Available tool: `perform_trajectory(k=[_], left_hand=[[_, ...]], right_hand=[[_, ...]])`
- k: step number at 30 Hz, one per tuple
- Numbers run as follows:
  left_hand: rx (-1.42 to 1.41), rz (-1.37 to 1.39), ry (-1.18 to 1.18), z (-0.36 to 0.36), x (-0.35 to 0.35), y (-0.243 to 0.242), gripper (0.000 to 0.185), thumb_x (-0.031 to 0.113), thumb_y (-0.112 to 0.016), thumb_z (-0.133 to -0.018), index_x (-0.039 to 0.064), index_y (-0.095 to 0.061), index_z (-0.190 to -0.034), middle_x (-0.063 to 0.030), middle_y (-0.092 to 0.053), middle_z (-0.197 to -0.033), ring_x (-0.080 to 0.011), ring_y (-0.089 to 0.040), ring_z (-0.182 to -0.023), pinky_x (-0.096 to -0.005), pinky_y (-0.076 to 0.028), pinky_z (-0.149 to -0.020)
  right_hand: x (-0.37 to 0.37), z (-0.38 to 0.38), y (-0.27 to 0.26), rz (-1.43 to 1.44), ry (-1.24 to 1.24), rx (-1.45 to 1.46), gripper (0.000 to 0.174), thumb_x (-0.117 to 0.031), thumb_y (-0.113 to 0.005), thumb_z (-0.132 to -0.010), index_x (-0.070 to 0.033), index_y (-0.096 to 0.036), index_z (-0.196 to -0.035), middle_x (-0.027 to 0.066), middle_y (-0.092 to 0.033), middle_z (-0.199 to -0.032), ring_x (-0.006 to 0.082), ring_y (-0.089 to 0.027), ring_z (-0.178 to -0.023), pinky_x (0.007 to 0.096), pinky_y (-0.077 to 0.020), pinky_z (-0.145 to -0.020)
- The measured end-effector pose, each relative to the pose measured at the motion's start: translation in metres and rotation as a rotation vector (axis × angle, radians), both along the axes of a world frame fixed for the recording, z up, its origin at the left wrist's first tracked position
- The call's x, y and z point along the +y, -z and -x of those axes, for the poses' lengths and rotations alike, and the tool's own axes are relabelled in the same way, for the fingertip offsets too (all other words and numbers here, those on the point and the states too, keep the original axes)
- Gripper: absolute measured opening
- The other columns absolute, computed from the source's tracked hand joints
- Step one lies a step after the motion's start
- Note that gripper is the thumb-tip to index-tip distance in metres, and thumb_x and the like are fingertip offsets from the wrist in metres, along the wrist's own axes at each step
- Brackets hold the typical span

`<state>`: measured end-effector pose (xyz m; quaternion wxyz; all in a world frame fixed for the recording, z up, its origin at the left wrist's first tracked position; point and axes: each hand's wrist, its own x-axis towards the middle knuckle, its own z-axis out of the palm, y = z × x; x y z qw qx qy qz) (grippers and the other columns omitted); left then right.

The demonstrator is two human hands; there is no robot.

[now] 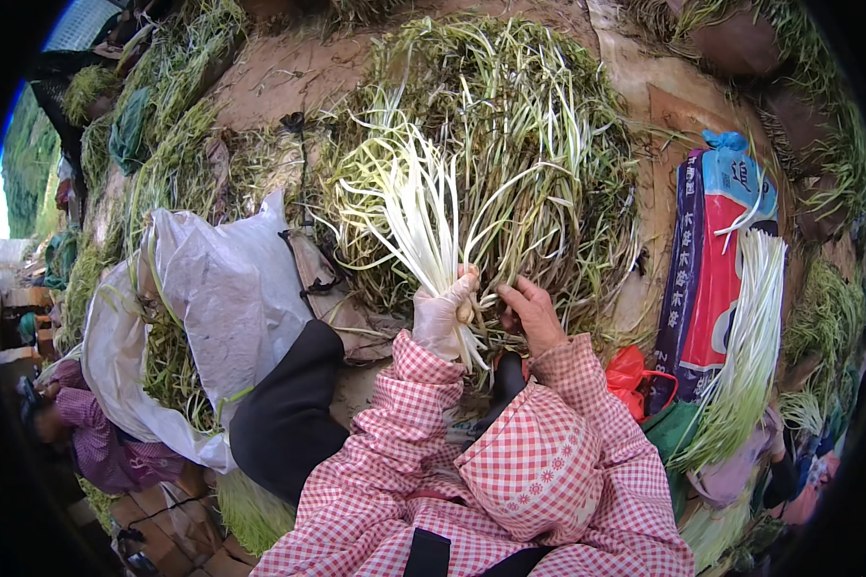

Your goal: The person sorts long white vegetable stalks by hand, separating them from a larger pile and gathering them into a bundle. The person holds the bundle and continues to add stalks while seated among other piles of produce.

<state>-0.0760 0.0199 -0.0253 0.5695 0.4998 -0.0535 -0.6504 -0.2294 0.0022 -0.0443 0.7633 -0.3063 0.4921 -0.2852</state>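
Note:
My left hand [436,323], in a thin translucent glove, grips a bunch of pale white-yellow leafy stalks [433,223]. Their leaves fan upward and the trimmed-looking white ends poke out below my fist. Close to its right, my bare right hand [538,319] has thumb and forefinger together on a thin stalk [492,297] beside the bunch; the other fingers are curled and partly hidden. Beyond both hands spreads a large heap of unsorted stalks [541,180], greenish with brown, withered leaves among them.
At left, a white woven sack [224,267] holds greens beside my dark-clad knee [289,418]. On the right, cleaned stalks [750,317] lie over a red-and-purple printed package [707,288], near a red plastic bag [628,379]. Another person's purple sleeve [94,425] shows at far left.

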Motion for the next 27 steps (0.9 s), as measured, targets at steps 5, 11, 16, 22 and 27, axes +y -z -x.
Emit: perform_trajectory(k=[5,11,16,22,27], left_hand=[[0.080,-0.008,0.087,0.002,0.005,0.003,0.019,0.008,-0.068,-0.083,0.001,-0.062,-0.100,-0.0032,-0.065,-0.078,-0.0051,-0.046,-0.045,-0.0176,-0.034,-0.039],[0.028,0.034,0.001,-0.018,-0.008,-0.008,0.014,0.011,-0.065,-0.086,0.004,-0.060,-0.097,-0.0075,-0.065,-0.078,-0.0051,-0.044,-0.043,-0.0197,-0.035,-0.040],[0.060,0.080,-0.150,-0.057,-0.031,-0.024,0.012,0.017,-0.060,-0.091,0.005,-0.059,-0.093,-0.0032,-0.058,-0.069,-0.0040,-0.036,-0.040,-0.0188,-0.032,-0.038],[0.360,0.342,-0.196,-0.121,-0.055,-0.043,0.022,0.025,-0.047,-0.097,0.007,-0.054,-0.086,0.0050,-0.042,-0.049,-0.0038,-0.029,-0.037,-0.0199,-0.029,-0.036],[0.374,0.364,-0.229,-0.122,-0.043,-0.047,0.023,0.025,-0.048,-0.097,0.004,-0.057,-0.093,0.0015,-0.053,-0.062,-0.0026,-0.031,-0.040,-0.0196,-0.031,-0.038]], right_hand=[[-0.027,-0.018,-0.012,-0.056,-0.031,-0.209,0.033,-0.035,-0.063,-0.087,-0.008,-0.057,-0.105,-0.0057,-0.052,-0.079,0.0027,-0.043,-0.061,0.0190,-0.0328,-0.050],[-0.002,0.003,0.034,0.521,-0.121,0.204,0.021,-0.024,-0.055,-0.093,-0.004,-0.058,-0.099,-0.0052,-0.053,-0.076,0.0084,-0.049,-0.058,0.0246,-0.0365,-0.049],[0.043,0.056,0.045,0.572,-0.342,0.661,0.019,-0.019,-0.058,-0.089,-0.002,-0.058,-0.098,0.0165,-0.061,-0.073,0.0314,-0.058,-0.065,0.0413,-0.0440,-0.059],[0.104,0.169,0.099,0.292,-1.005,1.232,0.034,-0.031,-0.065,-0.081,-0.001,-0.059,-0.098,0.0212,-0.063,-0.079,0.0392,-0.062,-0.079,0.0448,-0.0499,-0.066],[0.034,0.113,0.008,0.692,-0.793,1.209,0.051,-0.031,-0.071,-0.075,-0.002,-0.056,-0.113,0.0152,-0.062,-0.093,0.0313,-0.061,-0.087,0.0432,-0.0466,-0.075]])
